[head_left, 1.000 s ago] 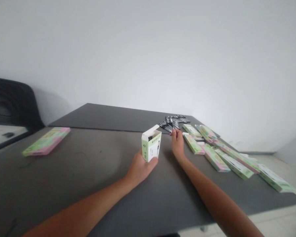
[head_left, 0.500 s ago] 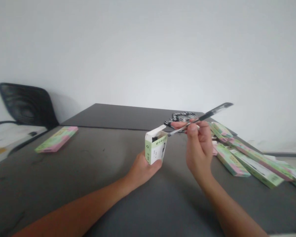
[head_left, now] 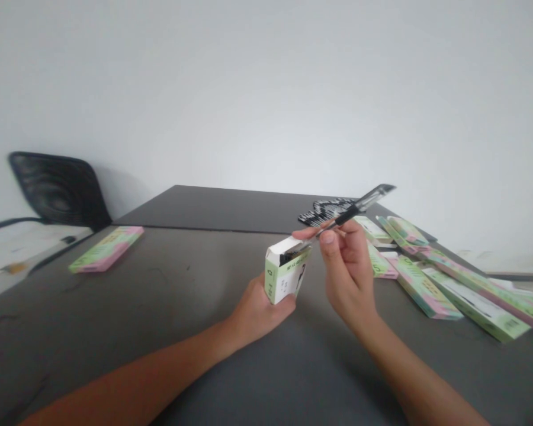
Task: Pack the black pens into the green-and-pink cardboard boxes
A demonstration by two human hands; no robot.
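My left hand (head_left: pixel 264 307) is wrapped round a green and white pen box (head_left: pixel 288 278), held tilted above the table with its top flap up. Dark pen ends show inside the box's mouth. Between the thumb and fingers of my right hand (head_left: pixel 349 260) is a clear pen with a black cap and grip (head_left: pixel 364 204). It slants down to the left, its lower end at the box opening; how far it reaches inside is hidden. Beyond my right hand lies a pile of black and clear pens (head_left: pixel 313 216).
Several green and pink pen boxes (head_left: pixel 426 290) lie spread over the right side of the dark table (head_left: pixel 195 307). A single pen box (head_left: pixel 106 249) lies at the left. A black mesh chair (head_left: pixel 62 189) stands beyond the table's left edge, and a pale wall (head_left: pixel 257 100) rises behind.
My right hand has come back from the pen pile with a pen, bringing its lower end to the box opening. My left hand keeps its hold on the box. The view has turned slightly.
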